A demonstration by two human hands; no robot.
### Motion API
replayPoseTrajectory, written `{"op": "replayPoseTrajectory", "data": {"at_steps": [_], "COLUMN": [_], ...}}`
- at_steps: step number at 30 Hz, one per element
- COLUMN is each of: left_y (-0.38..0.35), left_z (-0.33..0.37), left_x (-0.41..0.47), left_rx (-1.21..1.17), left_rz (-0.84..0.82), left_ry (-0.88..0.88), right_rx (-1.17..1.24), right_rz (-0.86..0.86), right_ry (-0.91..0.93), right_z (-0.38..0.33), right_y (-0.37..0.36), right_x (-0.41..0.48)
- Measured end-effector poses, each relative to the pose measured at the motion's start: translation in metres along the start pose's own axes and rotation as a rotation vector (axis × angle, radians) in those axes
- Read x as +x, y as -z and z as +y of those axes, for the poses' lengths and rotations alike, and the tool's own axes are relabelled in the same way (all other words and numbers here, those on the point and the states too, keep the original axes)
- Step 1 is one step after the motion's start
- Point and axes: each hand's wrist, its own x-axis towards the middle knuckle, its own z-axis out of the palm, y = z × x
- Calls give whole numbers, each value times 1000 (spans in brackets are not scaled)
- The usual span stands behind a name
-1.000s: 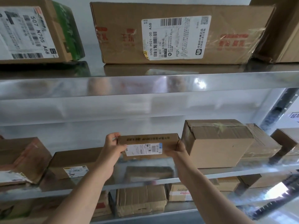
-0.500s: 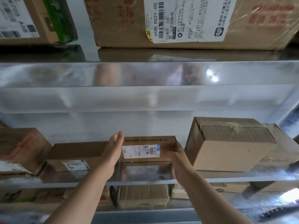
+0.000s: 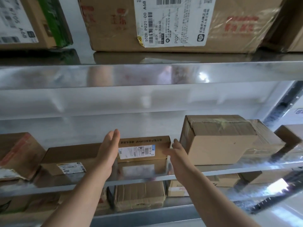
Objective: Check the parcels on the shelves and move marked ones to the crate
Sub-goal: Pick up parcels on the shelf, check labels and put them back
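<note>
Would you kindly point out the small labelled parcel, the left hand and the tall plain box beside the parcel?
small labelled parcel [image 3: 136,151]: head view, on its white label.
left hand [image 3: 107,151]: head view, middle of the hand.
tall plain box [image 3: 219,146]: head view, on its front face.

**Shelving: load by level**

Top shelf [image 3: 147,74], bright metal: large carton [image 3: 111,33] with a white label at centre; green-sided carton [image 3: 47,25] at left, apart from it; a third carton [image 3: 291,30] at right edge, just beside the large one.

Middle shelf [image 3: 229,171]: torn carton [image 3: 16,153] far left, flat box [image 3: 70,159], small labelled parcel [image 3: 144,149], taped carton [image 3: 218,141], all standing in a row.

Lower shelf [image 3: 147,217]: corrugated carton [image 3: 139,194], partly hidden.
</note>
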Motion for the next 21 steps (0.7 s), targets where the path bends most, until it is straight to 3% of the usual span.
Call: {"op": "replayPoseTrajectory", "data": {"at_steps": [5, 11, 21], "left_y": [-8, -49, -146], "left_z": [11, 39, 71], "left_x": [-14, -46, -62], "left_rx": [315, 312, 93], "left_rz": [63, 2, -99], "left_ry": [-224, -395, -256], "right_rx": [115, 161, -256], "right_rz": [46, 171, 602], "right_ry": [67, 314, 718], "right_z": [-8, -26, -53], "right_y": [4, 40, 148], "right_x": [-43, -81, -77]}}
